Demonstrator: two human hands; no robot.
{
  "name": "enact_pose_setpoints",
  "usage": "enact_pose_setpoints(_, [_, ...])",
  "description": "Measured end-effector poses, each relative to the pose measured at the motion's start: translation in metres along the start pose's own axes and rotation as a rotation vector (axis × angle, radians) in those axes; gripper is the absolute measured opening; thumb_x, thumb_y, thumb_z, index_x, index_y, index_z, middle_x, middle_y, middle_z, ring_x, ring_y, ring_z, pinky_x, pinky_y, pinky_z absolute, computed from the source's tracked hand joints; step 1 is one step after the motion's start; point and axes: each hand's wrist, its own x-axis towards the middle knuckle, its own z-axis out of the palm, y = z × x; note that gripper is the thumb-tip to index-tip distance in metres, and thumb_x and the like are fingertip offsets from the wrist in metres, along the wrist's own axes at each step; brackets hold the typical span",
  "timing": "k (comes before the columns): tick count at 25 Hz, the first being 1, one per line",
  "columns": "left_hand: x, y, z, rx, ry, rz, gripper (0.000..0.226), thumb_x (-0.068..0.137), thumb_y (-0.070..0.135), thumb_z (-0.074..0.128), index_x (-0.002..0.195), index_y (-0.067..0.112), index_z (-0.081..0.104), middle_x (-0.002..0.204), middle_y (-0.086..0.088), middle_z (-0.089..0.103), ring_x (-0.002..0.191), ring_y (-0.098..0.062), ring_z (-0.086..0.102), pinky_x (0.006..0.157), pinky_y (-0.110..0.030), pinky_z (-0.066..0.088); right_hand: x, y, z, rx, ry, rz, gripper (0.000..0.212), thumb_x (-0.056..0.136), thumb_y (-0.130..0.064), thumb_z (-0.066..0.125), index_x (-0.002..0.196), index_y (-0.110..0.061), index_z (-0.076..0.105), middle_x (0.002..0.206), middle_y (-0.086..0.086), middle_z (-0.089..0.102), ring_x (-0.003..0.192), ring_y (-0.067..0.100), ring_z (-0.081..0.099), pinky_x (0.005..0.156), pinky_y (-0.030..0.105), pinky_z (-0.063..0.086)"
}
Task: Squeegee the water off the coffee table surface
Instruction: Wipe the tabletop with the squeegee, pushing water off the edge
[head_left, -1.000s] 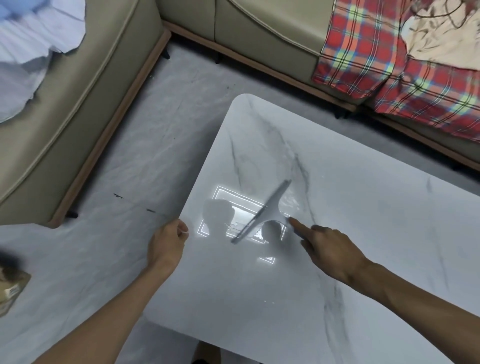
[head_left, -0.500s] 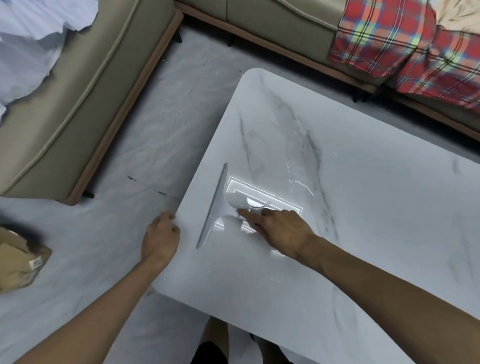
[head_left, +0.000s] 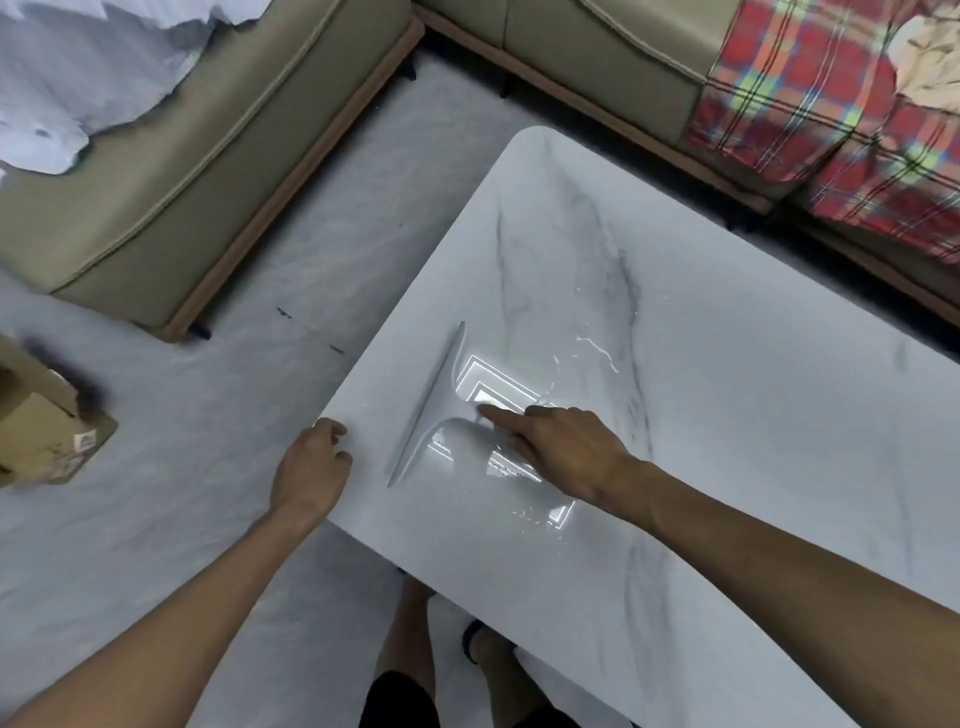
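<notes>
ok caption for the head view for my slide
Right hand holds a pale grey plastic squeegee on the wet white marble coffee table; left hand grips its corner.

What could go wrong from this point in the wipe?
1. The squeegee blade lies close to the left edge of the table; water pushed over would likely wet the floor by the person's feet, a slip risk.
2. The left hand grips that edge, probably in the runoff's path.
3. Water streaks glint behind the blade, so they may be missed.
</notes>
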Motion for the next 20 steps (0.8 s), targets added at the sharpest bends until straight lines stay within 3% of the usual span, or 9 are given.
enact_pose_setpoints(2, [-0.005,-0.018,-0.006,-0.051,0.036,-0.067,0.036,0.088,0.006,0.052,0.125,0.009,0.05,0.128,-0.013,0.058,0.107,-0.03,0.058,0.084,-0.033,0.045,0.035,-0.045,0.019,-0.015,-0.047,-0.097,0.049,0.103,-0.036,0.033,0.15,-0.04,0.022,0.114,0.003,0.062,0.1,0.032,0.061,0.07,0.032,0.041])
enact_pose_setpoints(4, [-0.006,-0.034,-0.009,-0.076,0.01,-0.128,0.035,0.086,0.006,0.052,0.121,0.011,0.046,0.115,-0.016,0.062,0.087,-0.029,0.059,0.067,-0.031,0.043,0.059,-0.072,0.036,-0.052,-0.09,-0.158,0.05,0.103,-0.036,0.033,0.152,-0.036,0.02,0.119,0.004,0.061,0.103,0.032,0.062,0.076,0.036,0.048])
enact_pose_setpoints(7, [-0.002,-0.045,-0.001,-0.076,-0.098,-0.145,0.031,0.083,0.005,0.052,0.109,0.016,0.041,0.089,-0.009,0.057,0.064,-0.019,0.052,0.05,-0.028,0.034,0.068,-0.066,0.046,-0.111,-0.061,-0.152,0.047,0.103,-0.037,0.031,0.15,-0.04,0.024,0.117,0.003,0.061,0.101,0.031,0.062,0.069,0.032,0.037])
enact_pose_setpoints(11, [0.007,-0.044,0.018,-0.032,-0.238,-0.094,0.03,0.079,0.004,0.05,0.102,0.021,0.04,0.11,-0.005,0.046,0.072,-0.011,0.046,0.052,-0.025,0.032,0.015,-0.012,0.042,-0.083,-0.029,0.036,0.047,0.102,-0.038,0.032,0.146,-0.051,0.022,0.1,-0.002,0.06,0.085,0.032,0.063,0.062,0.034,0.041])
enact_pose_setpoints(15, [0.013,-0.042,0.021,0.035,-0.343,-0.097,0.032,0.075,0.008,0.047,0.103,0.022,0.041,0.131,-0.007,0.033,0.09,-0.019,0.046,0.061,-0.027,0.033,-0.067,0.031,0.037,-0.085,-0.009,0.27,0.045,0.101,-0.042,0.03,0.145,-0.05,0.026,0.092,-0.008,0.059,0.079,0.027,0.063,0.063,0.035,0.048])
enact_pose_setpoints(17, [0.013,-0.043,0.018,0.0,-0.33,-0.099,0.032,0.074,0.007,0.047,0.103,0.021,0.042,0.128,-0.008,0.039,0.09,-0.019,0.047,0.063,-0.029,0.036,-0.087,0.032,0.033,-0.092,0.02,0.313,0.043,0.101,-0.046,0.028,0.144,-0.049,0.029,0.09,-0.01,0.059,0.079,0.026,0.064,0.063,0.034,0.047])
enact_pose_setpoints(20, [0.008,-0.046,0.005,-0.103,-0.152,-0.11,0.026,0.078,0.007,0.047,0.099,0.021,0.046,0.1,-0.009,0.057,0.079,-0.024,0.055,0.062,-0.032,0.046,-0.064,0.01,0.025,-0.084,0.018,0.188,0.044,0.1,-0.05,0.025,0.144,-0.054,0.025,0.095,-0.012,0.059,0.082,0.027,0.064,0.066,0.036,0.051])
